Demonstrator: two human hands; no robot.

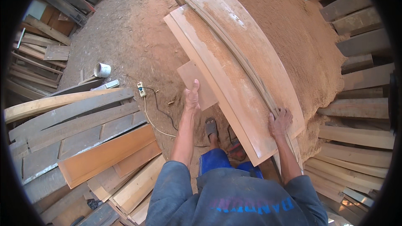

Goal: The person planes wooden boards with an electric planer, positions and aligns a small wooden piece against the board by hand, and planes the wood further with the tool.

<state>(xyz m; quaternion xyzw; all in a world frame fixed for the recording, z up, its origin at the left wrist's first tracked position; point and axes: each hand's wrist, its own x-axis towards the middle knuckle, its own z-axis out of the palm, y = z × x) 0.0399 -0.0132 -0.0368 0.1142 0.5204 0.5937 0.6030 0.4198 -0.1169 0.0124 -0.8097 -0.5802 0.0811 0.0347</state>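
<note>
**Two hands on cut timber beside a sawdust heap**

The left hand (192,98) grips a small flat wooden panel (197,84) by its near edge, thumb on top and fingers curled under it. The panel sits just above picture centre and pokes out toward 11 o'clock from beneath a broad plank (234,71). That plank runs from 12 o'clock down toward 5 o'clock, dusted with sawdust. The right hand (279,122) lies on its near end, fingers spread and bent over thin wooden strips (238,56) that run along the plank's face. A sawdust heap (310,46) rises at 2 o'clock. Stacked boards (79,129) fill 8 o'clock, and a white power strip (142,89) lies on the ground toward 9 o'clock.
</note>
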